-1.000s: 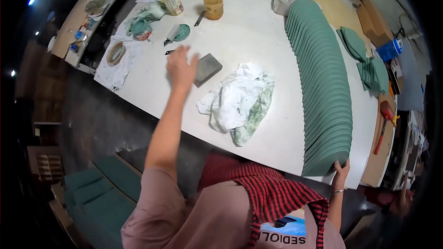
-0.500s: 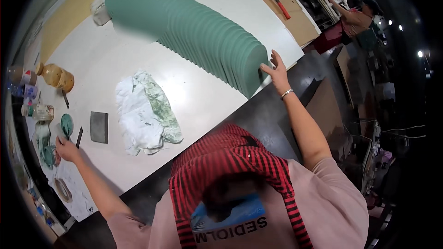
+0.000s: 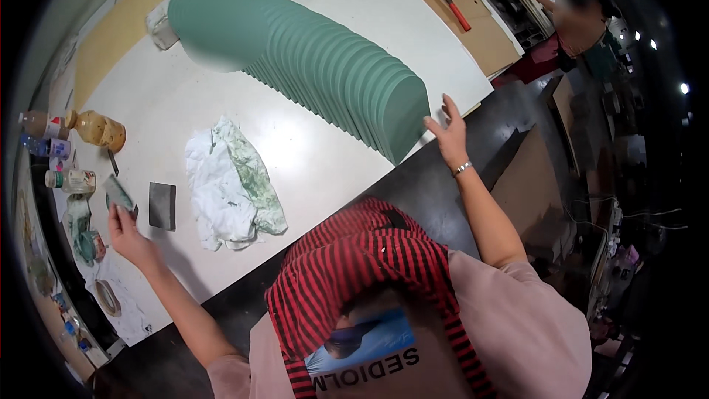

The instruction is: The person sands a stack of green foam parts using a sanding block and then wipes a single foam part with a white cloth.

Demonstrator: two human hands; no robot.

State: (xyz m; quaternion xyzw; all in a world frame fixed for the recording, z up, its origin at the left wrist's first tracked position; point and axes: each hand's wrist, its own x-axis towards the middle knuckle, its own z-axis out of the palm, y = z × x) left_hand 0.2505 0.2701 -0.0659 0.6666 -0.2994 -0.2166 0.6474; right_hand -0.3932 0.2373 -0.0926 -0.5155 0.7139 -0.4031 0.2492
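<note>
The left hand (image 3: 133,242), which half a second ago was beside the round green lid, now has its fingertips closed in a pinching grip on a pale green flat rectangular scraper (image 3: 119,193), so that tool appears ready for use. The right hand (image 3: 450,139) holds nothing, fingers spread, its thumb near the fanned stack of green rounded sheets (image 3: 332,59), though contact is unclear. That stack lies across the white worktop (image 3: 317,159), unmoved since the earlier frame.

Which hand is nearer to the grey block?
Left. The left hand is just to the lower left of the grey block; the right hand is far to its right, past the white cloth, beside the green stack.
</note>
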